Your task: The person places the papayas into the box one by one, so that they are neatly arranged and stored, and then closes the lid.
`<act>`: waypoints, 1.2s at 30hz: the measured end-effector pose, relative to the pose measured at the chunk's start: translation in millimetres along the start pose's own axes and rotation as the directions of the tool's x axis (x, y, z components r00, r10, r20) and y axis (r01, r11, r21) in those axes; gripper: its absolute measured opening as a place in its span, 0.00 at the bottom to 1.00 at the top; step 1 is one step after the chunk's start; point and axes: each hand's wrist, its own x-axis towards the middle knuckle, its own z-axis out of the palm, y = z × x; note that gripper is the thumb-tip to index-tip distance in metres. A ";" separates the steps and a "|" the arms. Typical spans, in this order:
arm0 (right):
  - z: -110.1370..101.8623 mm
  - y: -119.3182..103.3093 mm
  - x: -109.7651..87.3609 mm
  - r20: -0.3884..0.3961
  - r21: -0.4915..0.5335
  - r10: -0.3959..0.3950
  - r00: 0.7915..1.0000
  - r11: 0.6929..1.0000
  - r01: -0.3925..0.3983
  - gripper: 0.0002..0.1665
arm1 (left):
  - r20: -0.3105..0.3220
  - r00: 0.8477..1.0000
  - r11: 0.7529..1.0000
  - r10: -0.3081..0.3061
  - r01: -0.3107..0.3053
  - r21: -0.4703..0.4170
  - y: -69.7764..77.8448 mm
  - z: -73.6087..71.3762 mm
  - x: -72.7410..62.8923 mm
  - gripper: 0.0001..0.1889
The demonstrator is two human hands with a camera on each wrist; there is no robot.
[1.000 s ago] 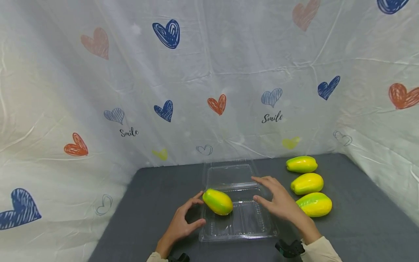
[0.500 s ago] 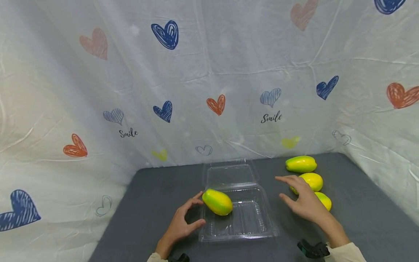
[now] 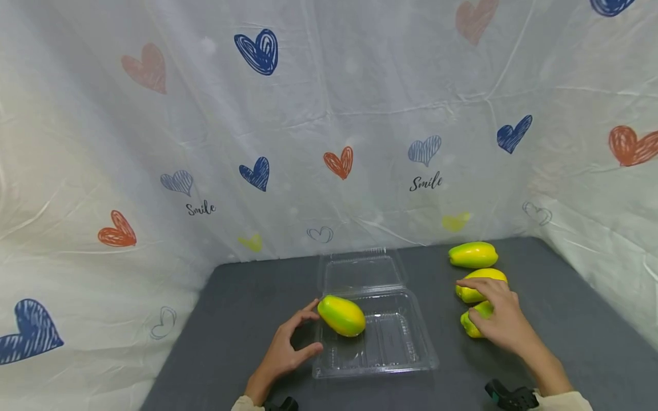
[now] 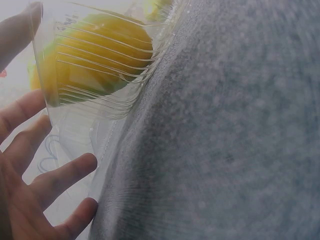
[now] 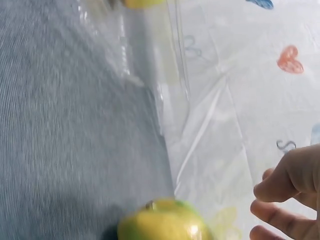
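Your right hand [image 3: 501, 317] has swung farther right since half a second ago, away from the clear plastic box [image 3: 388, 351] and over two of the papayas lined up at the table's right side. Its thumb and fingers stand well apart with nothing held, the thumb in front of the near papaya [image 3: 484, 308] and the fingers across the middle papaya [image 3: 488, 274]; whether they touch, you cannot tell from these angles. Beyond them lies the far papaya [image 3: 473, 255].

Your left hand [image 3: 285, 345] stays at the box's left edge, fingers spread, gripping nothing; its fingertips appear to meet the clear wall, though glare blurs the wrist view. Inside the box's left half, the single papaya [image 3: 341, 317] rests with its narrow end toward the rim. Behind it, the lid [image 3: 362, 274] lies folded back on the grey table [image 3: 231, 319].
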 end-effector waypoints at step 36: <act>-28.6 40.5 -20.2 0.320 -0.169 0.134 0.938 0.982 -0.083 0.38 | -0.002 1.000 0.999 0.029 -0.029 -0.017 -2.3 0.1 -1.3 0.24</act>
